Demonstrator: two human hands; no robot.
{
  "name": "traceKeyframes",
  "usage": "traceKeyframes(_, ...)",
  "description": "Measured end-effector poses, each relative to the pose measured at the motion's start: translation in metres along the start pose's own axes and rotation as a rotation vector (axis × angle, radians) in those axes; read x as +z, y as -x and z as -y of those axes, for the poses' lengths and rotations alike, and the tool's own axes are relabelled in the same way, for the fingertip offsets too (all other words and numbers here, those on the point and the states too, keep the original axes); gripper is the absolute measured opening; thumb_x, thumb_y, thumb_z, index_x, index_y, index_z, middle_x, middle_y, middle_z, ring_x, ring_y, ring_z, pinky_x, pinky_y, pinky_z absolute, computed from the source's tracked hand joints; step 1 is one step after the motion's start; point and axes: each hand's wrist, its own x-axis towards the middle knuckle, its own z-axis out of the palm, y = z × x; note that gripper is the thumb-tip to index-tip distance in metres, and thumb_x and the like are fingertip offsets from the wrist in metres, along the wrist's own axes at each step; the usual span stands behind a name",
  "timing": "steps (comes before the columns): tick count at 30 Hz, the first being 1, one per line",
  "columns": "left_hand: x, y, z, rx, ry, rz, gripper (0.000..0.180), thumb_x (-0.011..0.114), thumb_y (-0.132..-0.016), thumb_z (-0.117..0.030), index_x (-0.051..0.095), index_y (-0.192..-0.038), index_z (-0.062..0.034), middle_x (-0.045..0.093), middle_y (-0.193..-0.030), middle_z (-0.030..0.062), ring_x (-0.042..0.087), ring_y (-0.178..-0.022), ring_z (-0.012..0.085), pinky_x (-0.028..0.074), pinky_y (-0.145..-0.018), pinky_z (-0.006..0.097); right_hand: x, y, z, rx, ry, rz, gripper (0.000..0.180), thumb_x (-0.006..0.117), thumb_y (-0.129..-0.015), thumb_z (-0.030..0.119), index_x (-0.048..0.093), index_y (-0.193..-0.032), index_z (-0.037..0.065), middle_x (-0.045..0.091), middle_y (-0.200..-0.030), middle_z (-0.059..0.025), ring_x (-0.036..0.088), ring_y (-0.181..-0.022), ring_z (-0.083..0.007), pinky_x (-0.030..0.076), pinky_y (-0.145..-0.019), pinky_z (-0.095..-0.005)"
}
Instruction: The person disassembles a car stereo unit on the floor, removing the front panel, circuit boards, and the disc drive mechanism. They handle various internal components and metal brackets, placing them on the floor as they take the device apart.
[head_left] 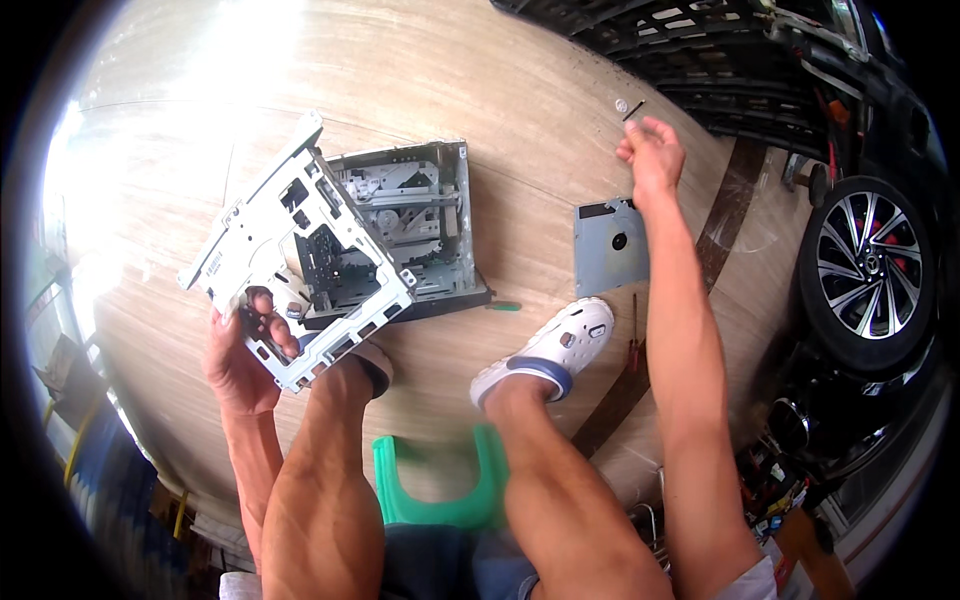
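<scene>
My left hand point(245, 360) grips a silvery metal frame point(345, 225) with square cut-outs, held up and tilted, its fingers curled through an opening. Behind the frame, an opened metal device housing point(455, 215) with mechanical parts and a circuit board inside rests on the floor; the frame covers part of it. My right hand point(655, 155) reaches out to the far right with fingers closed in a pinch. At its fingertips is a thin dark rod point(635, 110), beside a small whitish clear piece point(621, 105). Whether the fingers hold the rod is hard to make out.
A grey metal cover plate point(605, 250) lies below my right hand, and a thin screwdriver point(634, 345) near my shoe point(545, 350). A small green tool point(503, 307) lies beside the housing. A green stool point(440, 510) is between my legs. A wheel point(870, 255) and dark car parts stand right.
</scene>
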Motion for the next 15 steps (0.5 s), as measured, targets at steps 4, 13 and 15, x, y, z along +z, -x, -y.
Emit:
traceKeyframes(4,0.001,-0.001,0.003,-0.005,0.01,-0.024,0.039,0.062,-0.102,-0.024,0.049,-0.129,0.001,0.064,-0.106,0.0158,0.072,-0.079,0.0259,0.066,-0.061,0.041,0.004,-0.034,0.018,0.104,-0.12,-0.039,0.042,0.075,-0.095,0.008,0.056,-0.129,-0.008,0.069,-0.103,-0.0174,0.07,-0.086,-0.0202,0.063,-0.073,-0.0318)
traceKeyframes(13,0.009,0.0,0.003,-0.011,0.011,0.012,0.042,0.066,-0.098,-0.023,0.05,-0.126,0.0038,0.064,-0.103,0.017,0.073,-0.077,0.0271,0.066,-0.061,0.04,0.023,-0.041,0.033,0.174,0.242,-0.061,0.043,0.084,-0.087,0.015,0.064,-0.119,-0.006,0.07,-0.102,-0.0137,0.068,-0.082,-0.0181,0.063,-0.069,-0.0321)
traceKeyframes(15,0.006,0.0,0.001,-0.006,-0.002,0.003,0.042,0.067,-0.098,-0.023,0.05,-0.126,0.0038,0.064,-0.103,0.017,0.073,-0.077,0.0269,0.066,-0.06,0.04,0.024,-0.041,0.032,0.137,0.259,-0.041,0.034,0.084,-0.087,0.015,0.068,-0.112,-0.004,0.071,-0.101,-0.0119,0.068,-0.083,-0.0178,0.061,-0.069,-0.0311)
